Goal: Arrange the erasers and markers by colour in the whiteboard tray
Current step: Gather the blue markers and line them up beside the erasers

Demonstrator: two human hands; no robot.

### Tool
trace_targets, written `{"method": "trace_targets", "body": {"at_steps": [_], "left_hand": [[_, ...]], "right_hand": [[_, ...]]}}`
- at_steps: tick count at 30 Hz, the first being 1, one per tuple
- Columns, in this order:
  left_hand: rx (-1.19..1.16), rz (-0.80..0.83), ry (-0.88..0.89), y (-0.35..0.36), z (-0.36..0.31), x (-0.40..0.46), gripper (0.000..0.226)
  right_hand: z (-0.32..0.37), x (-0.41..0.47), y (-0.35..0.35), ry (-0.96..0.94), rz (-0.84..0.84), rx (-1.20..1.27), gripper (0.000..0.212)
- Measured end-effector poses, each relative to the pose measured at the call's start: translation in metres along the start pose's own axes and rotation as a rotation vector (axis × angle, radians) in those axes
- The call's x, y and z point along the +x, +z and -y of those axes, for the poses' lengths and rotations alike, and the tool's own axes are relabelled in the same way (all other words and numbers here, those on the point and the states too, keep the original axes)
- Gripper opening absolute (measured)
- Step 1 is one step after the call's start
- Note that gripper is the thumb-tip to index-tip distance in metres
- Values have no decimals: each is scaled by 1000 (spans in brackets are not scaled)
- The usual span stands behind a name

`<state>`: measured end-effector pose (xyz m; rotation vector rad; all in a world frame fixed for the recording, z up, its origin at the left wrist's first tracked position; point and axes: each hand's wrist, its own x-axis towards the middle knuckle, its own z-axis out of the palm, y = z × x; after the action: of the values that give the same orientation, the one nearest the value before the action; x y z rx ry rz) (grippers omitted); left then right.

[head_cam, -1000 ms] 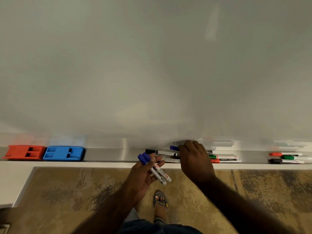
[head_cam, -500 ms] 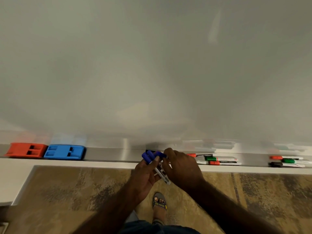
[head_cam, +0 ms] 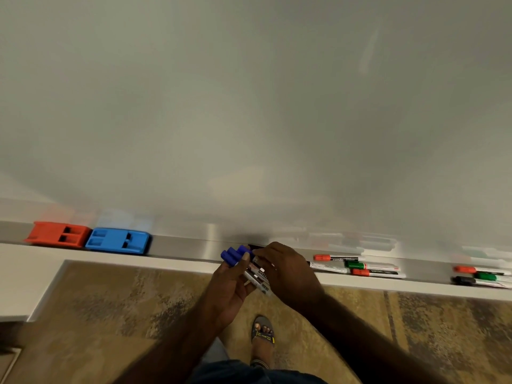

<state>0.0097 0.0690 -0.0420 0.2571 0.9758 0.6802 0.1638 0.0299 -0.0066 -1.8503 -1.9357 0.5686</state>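
Note:
My left hand (head_cam: pixel 230 281) grips a bundle of three blue-capped markers (head_cam: pixel 235 254) just in front of the silver whiteboard tray (head_cam: pixel 188 246). My right hand (head_cam: pixel 288 270) curls over the barrels of the same bundle from the right. A black marker end (head_cam: pixel 253 246) peeks out behind the hands in the tray. At the tray's left end, a red eraser (head_cam: pixel 58 234) and a blue eraser (head_cam: pixel 119 241) sit side by side. To the right of my hands lie two red markers (head_cam: pixel 335 257), a green marker (head_cam: pixel 371 265) and a white-barrelled marker (head_cam: pixel 328 267).
Further right in the tray lies another cluster: a red marker (head_cam: pixel 479 270), a green marker (head_cam: pixel 490 277) and a black marker (head_cam: pixel 476 281). The whiteboard (head_cam: pixel 249 106) rises behind. Below are a patterned floor and my sandalled foot (head_cam: pixel 263 332).
My right hand lifted a blue marker out of the tray and brought it left to the two in my left hand. Both hands now meet on the bundle.

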Motion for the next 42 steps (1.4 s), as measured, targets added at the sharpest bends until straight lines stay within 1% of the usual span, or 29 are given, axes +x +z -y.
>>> {"method": "trace_targets", "body": {"at_steps": [2, 5, 8, 10, 13, 15, 17, 20, 22, 26, 30, 33, 35, 36, 38, 39, 40, 41, 42], "left_hand": [[-34, -26, 11, -6, -4, 1, 25], [-94, -60, 31, -14, -12, 1, 35], [-151, -105, 69, -22, -20, 5, 43], [-193, -124, 100, -27, -25, 7, 45], [-241, -146, 137, -33, -32, 8, 46], [-266, -164, 152, -36, -35, 8, 46], [-282, -193, 165, -41, -38, 9, 46], [-307, -228, 185, -51, -44, 10, 49], [-316, -232, 194, -58, -50, 9, 50], [-291, -237, 199, -72, -62, 8, 48], [-188, -201, 195, -85, -78, 5, 44], [-108, -207, 176, -95, -91, 0, 39], [-13, -239, 182, -103, -100, -5, 34], [55, -282, 193, -108, -104, -8, 31], [246, -417, 229, -117, -111, -12, 26], [406, -495, 266, -121, -115, -13, 26], [621, -571, 328, -125, -118, -14, 28], [838, -633, 403, -127, -122, -15, 29], [997, -672, 492, -129, -126, -17, 26]], "right_hand": [[5, 4, 3, 63, -60, 79, 21], [6, 9, 13, 229, -135, 202, 14], [7, 12, 26, 404, -149, 370, 9], [11, 13, 33, 536, -120, 571, 17], [16, 16, 45, 749, -54, 941, 32], [21, 22, 53, 857, 1, 1152, 29], [25, 29, 60, 919, 23, 1307, 24], [32, 37, 72, 958, -6, 1427, 23], [37, 42, 79, 971, -29, 1460, 25], [48, 54, 94, 981, -65, 1432, 23], [56, 64, 103, 964, -81, 1401, 20], [59, 71, 108, 953, -102, 1377, 21], [60, 76, 109, 936, -115, 1361, 21], [61, 78, 109, 925, -123, 1352, 21], [60, 80, 110, 911, -139, 1337, 20], [59, 81, 112, 909, -143, 1330, 19], [60, 82, 114, 907, -146, 1326, 18], [60, 83, 116, 906, -153, 1324, 18], [60, 83, 119, 906, -161, 1320, 19]]}}
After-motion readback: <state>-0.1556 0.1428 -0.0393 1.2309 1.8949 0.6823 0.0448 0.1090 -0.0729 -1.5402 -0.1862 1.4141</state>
